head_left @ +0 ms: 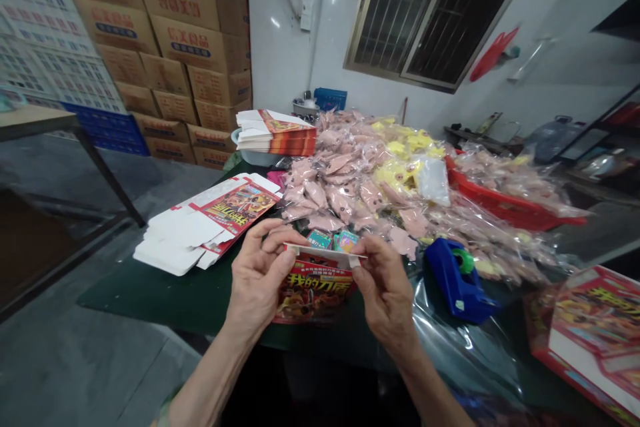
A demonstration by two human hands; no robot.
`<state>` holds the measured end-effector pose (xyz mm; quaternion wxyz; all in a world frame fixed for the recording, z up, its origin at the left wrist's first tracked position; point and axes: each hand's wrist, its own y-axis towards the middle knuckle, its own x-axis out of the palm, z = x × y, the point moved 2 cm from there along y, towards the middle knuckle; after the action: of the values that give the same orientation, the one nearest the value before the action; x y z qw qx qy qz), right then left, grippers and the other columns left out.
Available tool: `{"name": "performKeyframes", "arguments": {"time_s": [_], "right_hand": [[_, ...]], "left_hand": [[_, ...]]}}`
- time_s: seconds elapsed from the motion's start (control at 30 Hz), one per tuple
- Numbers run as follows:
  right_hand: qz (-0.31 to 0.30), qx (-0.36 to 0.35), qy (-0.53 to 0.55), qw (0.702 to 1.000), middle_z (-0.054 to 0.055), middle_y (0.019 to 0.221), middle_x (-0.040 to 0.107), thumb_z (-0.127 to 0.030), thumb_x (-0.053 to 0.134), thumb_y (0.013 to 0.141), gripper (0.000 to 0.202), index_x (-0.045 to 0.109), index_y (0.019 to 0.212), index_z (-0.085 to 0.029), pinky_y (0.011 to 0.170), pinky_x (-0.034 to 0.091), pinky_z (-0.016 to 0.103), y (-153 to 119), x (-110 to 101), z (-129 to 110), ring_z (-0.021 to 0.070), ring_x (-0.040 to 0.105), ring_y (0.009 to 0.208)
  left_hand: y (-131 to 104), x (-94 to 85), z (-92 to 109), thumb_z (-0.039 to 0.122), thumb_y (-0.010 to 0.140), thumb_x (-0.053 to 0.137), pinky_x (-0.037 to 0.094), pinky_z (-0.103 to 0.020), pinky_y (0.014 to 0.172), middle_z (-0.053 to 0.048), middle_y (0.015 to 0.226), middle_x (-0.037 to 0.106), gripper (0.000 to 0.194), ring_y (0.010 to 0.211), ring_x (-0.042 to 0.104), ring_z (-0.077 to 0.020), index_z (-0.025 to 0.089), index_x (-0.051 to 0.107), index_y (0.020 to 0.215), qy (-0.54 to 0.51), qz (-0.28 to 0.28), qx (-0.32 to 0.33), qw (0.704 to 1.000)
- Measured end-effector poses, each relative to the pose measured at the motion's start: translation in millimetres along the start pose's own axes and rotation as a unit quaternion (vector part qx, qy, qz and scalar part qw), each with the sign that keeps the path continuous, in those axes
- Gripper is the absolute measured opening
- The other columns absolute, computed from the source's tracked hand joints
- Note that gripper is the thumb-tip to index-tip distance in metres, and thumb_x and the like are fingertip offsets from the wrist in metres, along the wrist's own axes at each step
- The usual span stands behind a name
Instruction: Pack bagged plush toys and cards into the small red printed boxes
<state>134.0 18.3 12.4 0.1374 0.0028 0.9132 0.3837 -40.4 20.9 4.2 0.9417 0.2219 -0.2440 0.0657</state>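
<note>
A red printed box (315, 290) stands upright at the near edge of the green table, its top flap tilted toward the camera. My left hand (260, 270) pinches the flap's left corner between thumb and fingers. At the opposite corner, my right hand (383, 287) grips the flap the same way. Small teal packets (320, 239) show just behind the flap. Flat unfolded cartons (200, 223) lie to the left of my left hand. A blue tape dispenser (457, 280) sits to the right of my right hand.
Bagged pink and yellow pieces (350, 180) are heaped across the back of the table (140, 297). A red basket (500, 200) holds more bags. Stacked cartons (285, 135) stand at the back left. Printed boxes (595, 320) occupy the right front. Brown boxes (175, 40) line the wall.
</note>
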Motion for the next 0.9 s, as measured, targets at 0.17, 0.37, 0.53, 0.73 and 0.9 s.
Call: {"name": "performKeyframes", "arguments": {"time_s": [0.17, 0.37, 0.53, 0.73, 0.9], "right_hand": [[-0.078, -0.012, 0.015, 0.997, 0.006, 0.1, 0.056, -0.021, 0.053, 0.087, 0.021, 0.063, 0.105, -0.023, 0.079, 0.049, 0.035, -0.7, -9.8, -6.2, 0.0182, 0.057, 0.095], [-0.047, 0.008, 0.002, 0.999, 0.006, 0.102, 0.062, -0.023, 0.057, 0.085, 0.017, 0.064, 0.1, -0.023, 0.078, 0.051, 0.034, -7.7, -10.9, -14.7, 0.0193, 0.06, 0.096], [-0.037, -0.003, -0.064, 0.997, 0.005, 0.092, 0.062, -0.019, 0.057, 0.085, 0.015, 0.061, 0.099, -0.022, 0.073, 0.051, 0.03, -7.3, -6.5, -23.1, 0.0167, 0.06, 0.087], [-0.013, -0.013, -0.128, 0.992, 0.002, 0.084, 0.059, -0.013, 0.052, 0.087, 0.017, 0.059, 0.1, -0.021, 0.066, 0.049, 0.024, -4.8, -0.5, -35.5, 0.0124, 0.058, 0.077], [-0.014, -0.024, -0.153, 0.988, 0.003, 0.085, 0.059, -0.007, 0.051, 0.085, 0.021, 0.062, 0.098, -0.02, 0.064, 0.05, 0.023, -7.2, 3.9, -47.3, 0.0117, 0.059, 0.075]], "left_hand": [[0.5, -5.9, 5.1, 0.02, 0.076, 0.066, 0.049, -0.028, 0.076, -0.005, 0.089, 0.066, 0.002, 0.089, 0.06, -0.018, 0.018, 0.066, 0.075, 0.043, -0.071, 0.027, 0.996], [-6.5, -8.8, 16.4, 0.036, 0.077, 0.063, 0.05, -0.033, 0.073, -0.011, 0.101, 0.063, 0.021, 0.091, 0.06, -0.0244, 0.017, 0.062, 0.084, 0.057, -0.13, 0.016, 0.99], [-3.3, -6.7, 27.7, 0.022, 0.079, 0.064, 0.048, -0.027, 0.076, -0.007, 0.092, 0.063, 0.013, 0.091, 0.06, -0.0197, 0.017, 0.061, 0.091, 0.227, -0.181, 0.04, 0.956], [-8.1, -7.6, 9.9, 0.019, 0.08, 0.063, 0.049, -0.024, 0.076, -0.005, 0.099, 0.064, 0.017, 0.089, 0.061, -0.0162, 0.021, 0.064, 0.097, 0.124, -0.085, 0.016, 0.988], [-5.3, -6.6, 14.7, 0.018, 0.076, 0.068, 0.05, -0.025, 0.07, -0.006, 0.089, 0.067, 0.003, 0.082, 0.062, -0.0169, 0.018, 0.07, 0.078, 0.068, -0.095, -0.049, 0.992]]}}
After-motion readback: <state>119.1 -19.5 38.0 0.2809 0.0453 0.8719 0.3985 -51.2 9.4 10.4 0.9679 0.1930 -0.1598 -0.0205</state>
